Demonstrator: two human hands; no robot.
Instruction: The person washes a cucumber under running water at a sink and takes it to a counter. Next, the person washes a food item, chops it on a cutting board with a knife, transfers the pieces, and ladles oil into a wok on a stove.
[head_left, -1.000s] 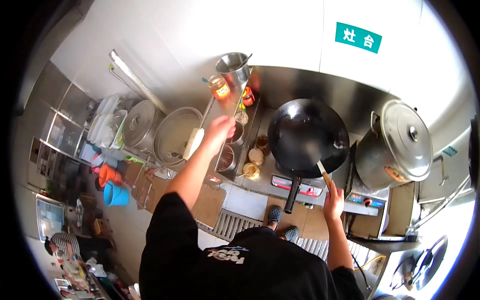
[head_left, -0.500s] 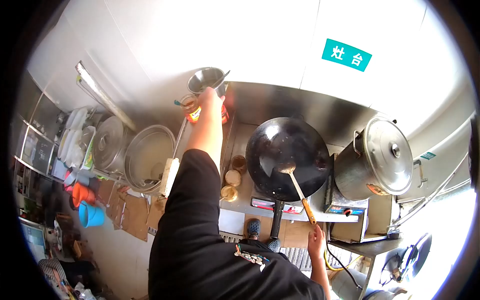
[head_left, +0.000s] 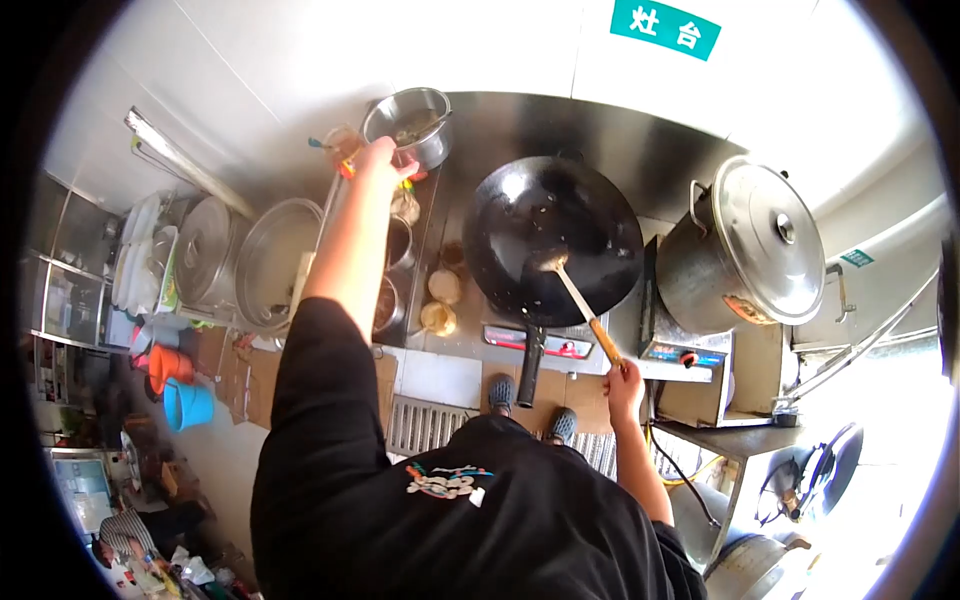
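Note:
My right hand (head_left: 625, 388) is closed around the wooden handle end of a spatula (head_left: 578, 297). The spatula's metal blade rests inside a black wok (head_left: 545, 225) with a few small bits in it. My left hand (head_left: 380, 160) reaches far forward, over jars beside a steel pot (head_left: 428, 150). Its thumb stands out from the fingers, and I see nothing held; the fingertips are partly hidden. A glass jar (head_left: 343, 145) with a utensil in it is just left of this hand. Another jar (head_left: 405, 205) stands below the hand, partly covered by it.
A tall lidded stockpot (head_left: 700, 260) stands right of the wok. Small containers, including a jar of yellowish paste (head_left: 438, 319), sit left of the wok. Further left are a large basin (head_left: 280, 260) and a lidded pot (head_left: 205, 250). Blue (head_left: 188, 404) and orange buckets stand lower left.
My left hand has drawn back slightly from the steel pot's rim, and its thumb now shows spread. The view has shifted, so the counter sits higher. My right hand still holds the spatula.

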